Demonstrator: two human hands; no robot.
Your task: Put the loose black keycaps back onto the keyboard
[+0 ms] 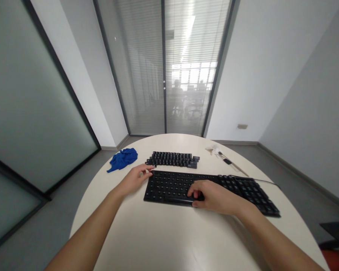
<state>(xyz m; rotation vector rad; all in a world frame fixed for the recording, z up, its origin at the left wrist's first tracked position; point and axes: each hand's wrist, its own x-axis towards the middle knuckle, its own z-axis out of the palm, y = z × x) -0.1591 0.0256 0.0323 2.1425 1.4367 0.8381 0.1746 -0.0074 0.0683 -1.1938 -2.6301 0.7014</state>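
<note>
A black keyboard (169, 187) lies across the table, its left and middle part stripped of most keycaps, with a long bar along the front. Caps remain on its right part. Behind it, loose black keycaps (172, 159) stand in rows. My left hand (135, 178) reaches to the left end of those rows, thumb and forefinger apart, fingertips beside a dark keycap (154, 166). Over the keyboard's front edge my right hand (211, 196) is closed, fingers curled on top and thumb at the front side. Whether a small part sits under those fingers is hidden.
A crumpled blue cloth (123, 159) lies at the left back of the round pale table (158, 237). At the right back are a brush (233, 164) and a white crumpled piece (214, 149). The keyboard's cable (267, 182) runs off to the right.
</note>
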